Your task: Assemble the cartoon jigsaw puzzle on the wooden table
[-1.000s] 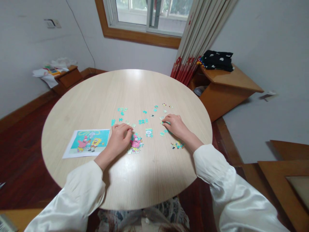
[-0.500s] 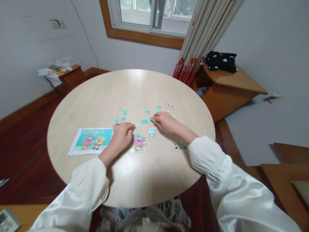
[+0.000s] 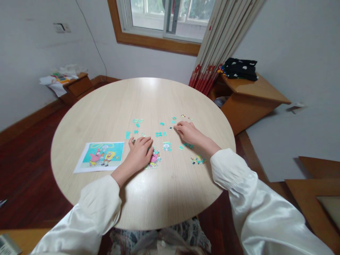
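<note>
My left hand (image 3: 140,152) lies flat, fingers stretched out, on the left part of a joined patch of puzzle (image 3: 154,159) with a pink figure. My right hand (image 3: 188,132) reaches toward a small loose piece (image 3: 170,127), its fingertips pinched together just beside it; whether they hold anything I cannot make out. Several turquoise loose pieces (image 3: 158,134) lie scattered between and beyond the hands. A small joined square (image 3: 166,146) sits between the two hands. A printed reference picture (image 3: 102,155) lies to the left of my left hand.
All of this is on a round light-wood table (image 3: 106,106). Another cluster of pieces (image 3: 198,160) lies near my right forearm. A wooden side cabinet (image 3: 249,95) with dark cloth stands at the right, a curtain (image 3: 220,42) behind it, and a low stand with papers (image 3: 67,81) at the left.
My left hand has opened from a curled pinch and spread flat over the joined patch. My right hand swung left along the loose pieces, then drew back a little to the right.
</note>
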The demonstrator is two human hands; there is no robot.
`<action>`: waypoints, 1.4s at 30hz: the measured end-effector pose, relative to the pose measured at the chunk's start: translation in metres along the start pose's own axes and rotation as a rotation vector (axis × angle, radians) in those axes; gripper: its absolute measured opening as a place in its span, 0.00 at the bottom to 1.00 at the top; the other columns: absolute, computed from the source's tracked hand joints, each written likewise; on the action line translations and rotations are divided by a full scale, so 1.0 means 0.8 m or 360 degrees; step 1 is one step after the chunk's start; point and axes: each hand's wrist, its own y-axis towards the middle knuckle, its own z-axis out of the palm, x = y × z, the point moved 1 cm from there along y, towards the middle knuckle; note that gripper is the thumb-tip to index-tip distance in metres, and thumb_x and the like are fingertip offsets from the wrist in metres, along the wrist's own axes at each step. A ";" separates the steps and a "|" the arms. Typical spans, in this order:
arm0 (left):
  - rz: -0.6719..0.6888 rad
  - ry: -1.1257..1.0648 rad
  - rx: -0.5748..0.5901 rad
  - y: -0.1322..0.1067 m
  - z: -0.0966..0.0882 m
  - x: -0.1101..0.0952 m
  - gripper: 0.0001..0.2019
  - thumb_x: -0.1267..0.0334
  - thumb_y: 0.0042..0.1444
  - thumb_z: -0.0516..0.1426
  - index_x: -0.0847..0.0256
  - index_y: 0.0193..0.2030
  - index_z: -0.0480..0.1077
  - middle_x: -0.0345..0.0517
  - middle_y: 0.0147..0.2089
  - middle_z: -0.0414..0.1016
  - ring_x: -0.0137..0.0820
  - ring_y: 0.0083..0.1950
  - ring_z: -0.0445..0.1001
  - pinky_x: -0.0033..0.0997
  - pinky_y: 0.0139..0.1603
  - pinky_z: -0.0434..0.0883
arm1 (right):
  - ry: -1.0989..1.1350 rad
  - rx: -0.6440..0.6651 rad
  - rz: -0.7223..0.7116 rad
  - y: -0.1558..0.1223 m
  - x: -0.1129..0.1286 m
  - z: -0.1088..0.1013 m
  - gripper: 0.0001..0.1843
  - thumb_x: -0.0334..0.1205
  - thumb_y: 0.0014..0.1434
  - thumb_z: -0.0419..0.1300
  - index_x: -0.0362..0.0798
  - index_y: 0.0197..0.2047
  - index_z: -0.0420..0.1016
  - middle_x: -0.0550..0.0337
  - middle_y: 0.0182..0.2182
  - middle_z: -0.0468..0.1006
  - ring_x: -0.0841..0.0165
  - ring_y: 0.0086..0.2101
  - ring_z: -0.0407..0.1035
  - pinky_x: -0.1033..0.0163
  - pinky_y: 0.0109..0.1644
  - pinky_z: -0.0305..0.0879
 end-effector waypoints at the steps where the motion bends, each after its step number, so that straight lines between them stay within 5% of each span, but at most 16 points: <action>1: -0.0003 -0.0017 -0.0019 0.000 -0.001 0.001 0.15 0.65 0.63 0.48 0.60 0.52 0.71 0.56 0.60 0.72 0.46 0.62 0.67 0.62 0.65 0.45 | -0.0006 -0.0008 -0.0004 0.004 0.000 0.000 0.16 0.30 0.65 0.47 0.46 0.42 0.76 0.45 0.46 0.75 0.59 0.45 0.64 0.55 0.48 0.56; 8: -0.0090 -0.0103 -0.0232 0.000 -0.011 0.001 0.14 0.65 0.63 0.48 0.59 0.47 0.73 0.54 0.56 0.75 0.43 0.60 0.69 0.58 0.66 0.47 | 0.0056 0.0030 -0.0014 0.032 0.008 -0.003 0.08 0.33 0.62 0.57 0.43 0.39 0.78 0.46 0.41 0.76 0.60 0.43 0.68 0.59 0.49 0.60; 15: -0.0098 -0.0167 -0.0308 0.000 -0.013 0.001 0.13 0.66 0.63 0.49 0.58 0.46 0.74 0.52 0.54 0.77 0.42 0.58 0.70 0.57 0.66 0.48 | 0.0255 0.0021 0.0074 0.042 -0.001 0.005 0.10 0.29 0.60 0.58 0.40 0.43 0.80 0.44 0.41 0.79 0.62 0.43 0.71 0.59 0.50 0.63; 27: -0.0115 -0.0174 -0.0318 0.001 -0.016 0.001 0.12 0.66 0.63 0.49 0.58 0.45 0.73 0.50 0.53 0.77 0.41 0.58 0.71 0.55 0.66 0.49 | -0.0213 0.0081 -0.0043 0.036 0.009 0.010 0.16 0.29 0.67 0.47 0.38 0.43 0.76 0.41 0.42 0.77 0.63 0.41 0.70 0.60 0.47 0.61; 42: -0.0098 -0.0188 -0.0328 0.000 -0.016 0.002 0.12 0.66 0.64 0.48 0.57 0.44 0.73 0.50 0.52 0.78 0.40 0.57 0.71 0.54 0.66 0.49 | -0.0248 0.0089 -0.0161 0.023 0.006 0.006 0.17 0.33 0.69 0.46 0.39 0.42 0.76 0.45 0.38 0.77 0.64 0.38 0.68 0.61 0.42 0.58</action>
